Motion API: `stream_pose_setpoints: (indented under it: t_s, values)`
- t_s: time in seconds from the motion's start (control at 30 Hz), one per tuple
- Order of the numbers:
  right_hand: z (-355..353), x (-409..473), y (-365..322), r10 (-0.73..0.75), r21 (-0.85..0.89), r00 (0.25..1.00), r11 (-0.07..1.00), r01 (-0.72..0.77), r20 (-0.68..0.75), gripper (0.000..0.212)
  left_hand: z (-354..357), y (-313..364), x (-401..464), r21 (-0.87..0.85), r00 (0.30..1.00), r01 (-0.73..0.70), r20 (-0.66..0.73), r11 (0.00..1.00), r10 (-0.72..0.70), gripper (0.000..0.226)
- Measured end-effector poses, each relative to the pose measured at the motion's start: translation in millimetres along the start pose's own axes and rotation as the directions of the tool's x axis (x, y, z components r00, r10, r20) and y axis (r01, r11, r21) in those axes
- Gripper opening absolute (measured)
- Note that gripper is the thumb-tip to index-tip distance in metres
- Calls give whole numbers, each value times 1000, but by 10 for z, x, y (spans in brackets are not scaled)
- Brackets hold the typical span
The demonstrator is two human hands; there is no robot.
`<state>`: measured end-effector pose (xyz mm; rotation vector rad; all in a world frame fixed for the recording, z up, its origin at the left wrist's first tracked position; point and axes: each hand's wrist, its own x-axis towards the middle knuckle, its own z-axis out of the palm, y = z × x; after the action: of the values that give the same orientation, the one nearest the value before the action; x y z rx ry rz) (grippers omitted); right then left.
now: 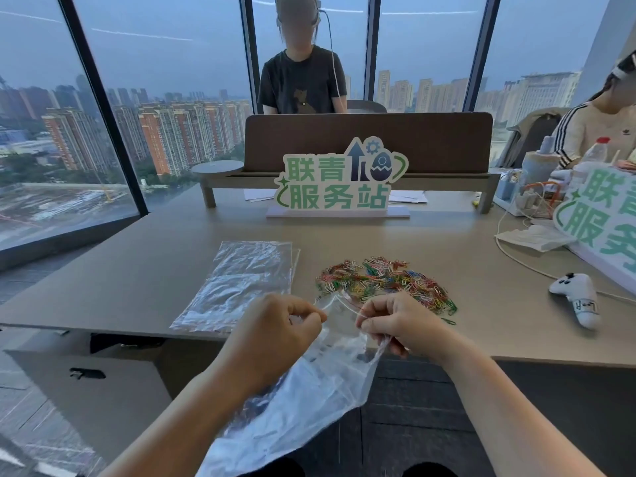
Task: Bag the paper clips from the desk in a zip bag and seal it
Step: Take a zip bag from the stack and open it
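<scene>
A green-and-white desk sign (339,182) stands well beyond the fingers (311,313), at the far middle of the desk; its two lines read 联青 above 服务站, with an arrow, gear and egg emblem at upper right. A second sign (599,222) of the same kind leans far to the right of the fingers, cut off by the frame edge: only 联 and 服务 show. The white game controller (578,297) to the right bears dark marks too small to read.
</scene>
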<state>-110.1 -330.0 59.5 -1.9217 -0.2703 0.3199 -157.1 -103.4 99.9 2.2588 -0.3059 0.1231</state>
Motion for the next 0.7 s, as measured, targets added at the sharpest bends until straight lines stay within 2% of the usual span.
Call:
stream_pose_setpoints:
  t_s: [0.13, 0.3, 0.4, 0.53, 0.7]
  values:
    - [-10, -140, 22, 70, -101, 997, 993, -65, 45, 6, 148, -89, -129, -83, 999, -3, 43, 997, 7, 21]
    - [43, -201, 169, 167, -265, 986, 951, -157, 17, 7, 382, -260, -215, -40, 997, 37, 64, 998, -35, 21]
    - [96, -178, 300, 210, -383, 977, 902, -201, -20, 8, 505, -397, -197, 7, 984, 129, 124, 992, -129, 28]
    - [97, -93, 489, 212, -580, 972, 781, -233, -104, 10, 624, -592, -98, 62, 948, 241, 198, 969, -248, 31]
    - [103, -30, 585, 242, -609, 958, 740, -287, -157, 21, 747, -786, 52, 86, 929, 297, 204, 951, -308, 30]
